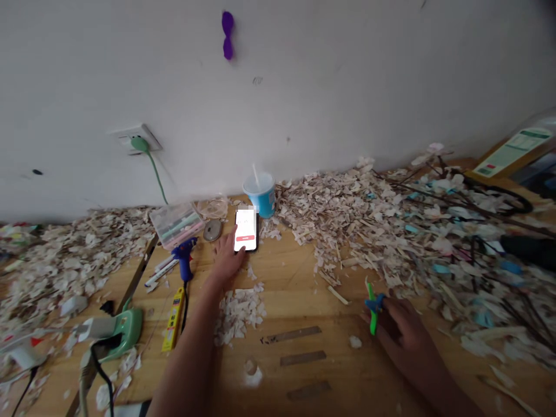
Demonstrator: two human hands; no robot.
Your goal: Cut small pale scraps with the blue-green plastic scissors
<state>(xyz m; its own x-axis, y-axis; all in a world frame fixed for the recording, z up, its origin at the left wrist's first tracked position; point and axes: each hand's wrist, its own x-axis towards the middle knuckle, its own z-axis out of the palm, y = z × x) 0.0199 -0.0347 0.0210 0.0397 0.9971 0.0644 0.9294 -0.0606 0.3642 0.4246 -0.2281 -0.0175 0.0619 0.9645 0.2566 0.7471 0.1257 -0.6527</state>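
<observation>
A smartphone (246,231) with a lit white screen and a red button lies flat on the table. My left hand (226,255) rests at its lower left corner, fingers apart, one finger along the side and the thumb at the screen's bottom edge. At the right, low over the wood, my right hand (397,324) is closed around a small green-and-blue tool (372,305) whose exact kind I cannot make out. Paper-like scraps (343,202) heap up beyond the right hand. A blue cup (263,194) with a white stick or straw stands just behind the phone.
Left of my arm are a blue glue gun (185,260), a yellow box cutter packet or strip (174,318), a clear case of pens (178,223) and a green power strip (125,330) with cords. Thin branches (473,202) and a large bottle (512,150) occupy the right.
</observation>
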